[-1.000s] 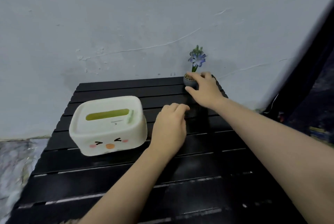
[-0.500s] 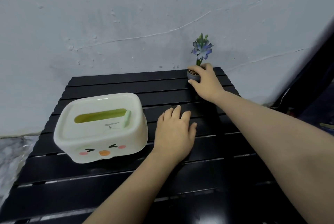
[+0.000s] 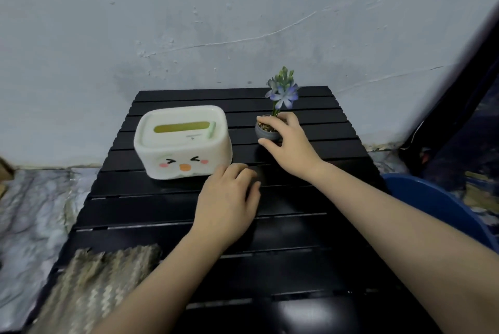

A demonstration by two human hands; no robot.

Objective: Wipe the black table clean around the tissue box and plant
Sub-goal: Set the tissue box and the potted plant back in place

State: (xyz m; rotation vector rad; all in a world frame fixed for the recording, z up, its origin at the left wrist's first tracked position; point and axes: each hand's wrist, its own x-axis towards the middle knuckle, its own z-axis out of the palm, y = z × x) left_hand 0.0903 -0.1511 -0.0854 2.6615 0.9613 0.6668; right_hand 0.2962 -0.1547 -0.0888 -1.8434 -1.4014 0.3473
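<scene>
Head view, looking down on a slatted black table (image 3: 297,266) set against a pale plastered wall (image 3: 189,23). Largest on the surface is the cream tissue box (image 3: 183,142) with a printed face, standing at ten o'clock from the table's centre. At seven o'clock a woven, zigzag-patterned cloth (image 3: 94,287) lies on the near left corner, untouched by either hand. A blue tub (image 3: 437,204) shows off the table at three o'clock.

The left hand (image 3: 229,204) rests palm-down near the centre, just beside the box's near right corner, fingers together and curled on the slats; whether anything lies under the palm cannot be told. The right hand (image 3: 289,144) reaches toward one o'clock, thumb and fingers clamped around the small grey pot of the plant (image 3: 280,99), which stands upright.

Compared with half a second ago, the plant has come away from the far edge by the wall to a slat nearer the middle, just right of the tissue box. This probably exposes the far right corner for wiping; the cloth is not yet in hand, so wiping there appears still to be done.
</scene>
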